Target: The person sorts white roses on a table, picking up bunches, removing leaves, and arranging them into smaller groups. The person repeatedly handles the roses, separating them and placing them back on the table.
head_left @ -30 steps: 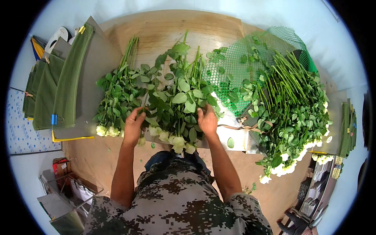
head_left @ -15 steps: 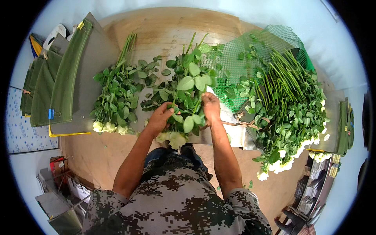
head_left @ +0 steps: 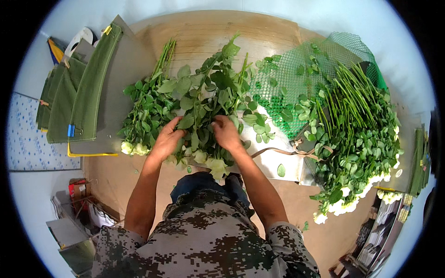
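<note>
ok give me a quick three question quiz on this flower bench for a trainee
1. True or false: both hands are on the middle bunch of white roses.
2. Multiple choice: what lies under the big pile of roses on the person's right? A) green plastic mesh B) a blue bucket C) a red cloth
3. Fill in: the folded green sleeves lie to the person's ____.

Key:
1. True: the left hand and right hand both grip into its stems and leaves.
2. A, the green plastic mesh.
3. Left.
</note>
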Available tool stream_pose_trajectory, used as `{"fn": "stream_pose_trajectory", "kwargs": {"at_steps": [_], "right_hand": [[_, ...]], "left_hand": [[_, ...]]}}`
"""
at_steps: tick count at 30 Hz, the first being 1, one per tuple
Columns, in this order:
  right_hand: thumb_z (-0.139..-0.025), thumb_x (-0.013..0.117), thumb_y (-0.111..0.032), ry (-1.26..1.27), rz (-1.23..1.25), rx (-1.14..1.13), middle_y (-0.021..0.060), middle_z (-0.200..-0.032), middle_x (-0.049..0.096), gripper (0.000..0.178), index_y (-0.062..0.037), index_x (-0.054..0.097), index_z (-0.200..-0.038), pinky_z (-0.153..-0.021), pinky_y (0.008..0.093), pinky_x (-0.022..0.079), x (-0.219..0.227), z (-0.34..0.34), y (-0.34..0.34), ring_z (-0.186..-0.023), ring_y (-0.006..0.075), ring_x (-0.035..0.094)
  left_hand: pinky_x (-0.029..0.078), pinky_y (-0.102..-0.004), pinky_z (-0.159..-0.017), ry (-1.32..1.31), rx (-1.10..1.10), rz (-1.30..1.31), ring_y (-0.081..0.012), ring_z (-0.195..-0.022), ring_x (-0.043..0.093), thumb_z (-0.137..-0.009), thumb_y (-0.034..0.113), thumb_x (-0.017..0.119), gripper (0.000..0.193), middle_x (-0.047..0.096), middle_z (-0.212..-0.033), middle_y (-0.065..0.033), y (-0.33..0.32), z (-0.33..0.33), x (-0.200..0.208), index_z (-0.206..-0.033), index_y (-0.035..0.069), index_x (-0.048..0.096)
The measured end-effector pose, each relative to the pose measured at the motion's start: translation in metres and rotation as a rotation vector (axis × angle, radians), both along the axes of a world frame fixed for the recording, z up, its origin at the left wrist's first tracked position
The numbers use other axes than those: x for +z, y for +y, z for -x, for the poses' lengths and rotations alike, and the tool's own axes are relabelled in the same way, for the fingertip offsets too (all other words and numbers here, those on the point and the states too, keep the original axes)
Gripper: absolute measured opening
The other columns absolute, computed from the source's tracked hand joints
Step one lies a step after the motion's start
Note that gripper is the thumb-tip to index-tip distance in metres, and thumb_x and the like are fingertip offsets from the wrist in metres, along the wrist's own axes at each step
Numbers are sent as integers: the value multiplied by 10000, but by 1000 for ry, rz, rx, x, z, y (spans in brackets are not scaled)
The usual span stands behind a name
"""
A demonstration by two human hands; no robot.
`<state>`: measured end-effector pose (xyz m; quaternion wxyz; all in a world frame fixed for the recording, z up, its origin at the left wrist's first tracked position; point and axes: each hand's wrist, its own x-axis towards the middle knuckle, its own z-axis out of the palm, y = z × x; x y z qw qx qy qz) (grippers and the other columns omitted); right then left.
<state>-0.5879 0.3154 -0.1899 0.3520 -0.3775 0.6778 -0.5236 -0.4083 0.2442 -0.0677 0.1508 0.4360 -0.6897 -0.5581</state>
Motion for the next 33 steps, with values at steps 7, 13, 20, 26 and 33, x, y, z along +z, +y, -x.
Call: {"fn": "stream_pose_trajectory", "kwargs": {"at_steps": [7, 13, 20, 26, 33], "right_hand": [[-793, 626, -320, 372, -532, -28, 294, -831, 626, 413, 72, 598, -919, -796, 448, 487, 2, -12, -35, -877, 436, 607], [-832, 578, -216, -71, -182, -214, 77, -654, 590, 258, 26, 624, -908, -583, 298, 418, 19, -18, -26, -575, 190, 519], [-895, 503, -186, -565, 21, -332, 6, -737, 539, 265, 23, 653, -960, -609, 227, 376, 39, -11, -21, -665, 92, 460], [-900, 484, -166, -477, -121, -232, 84, -810, 650, 263, 34, 639, -970, -658, 257, 461, 28, -16, -21, -692, 154, 577], [-900, 495, -255, -32, -258, -160, 233, -865, 648, 344, 53, 642, -933, -738, 390, 468, 33, -54, -35, -810, 379, 614]], "left_hand": [[459, -253, -754, 177, -87, -210, -114, -881, 551, -822, 34, 474, 448, 592, -1039, -39, -16, -1, 14, -1269, 2, 472], [478, -289, -763, 324, 102, -265, -132, -880, 575, -871, 72, 477, 372, 605, -1016, -48, -38, -47, -3, -1238, 11, 496], [489, -314, -643, 347, 345, -570, -149, -680, 568, -906, 151, 487, 322, 615, -915, -47, -43, -47, -50, -1209, 45, 517], [489, -295, -645, 317, 74, -561, -133, -803, 559, -901, 120, 496, 343, 589, -1010, -33, -21, -10, -77, -1242, 91, 504], [478, -294, -755, 234, 24, -384, -140, -937, 545, -919, 162, 510, 391, 552, -1138, -40, -14, -6, -101, -1294, 91, 424]]}}
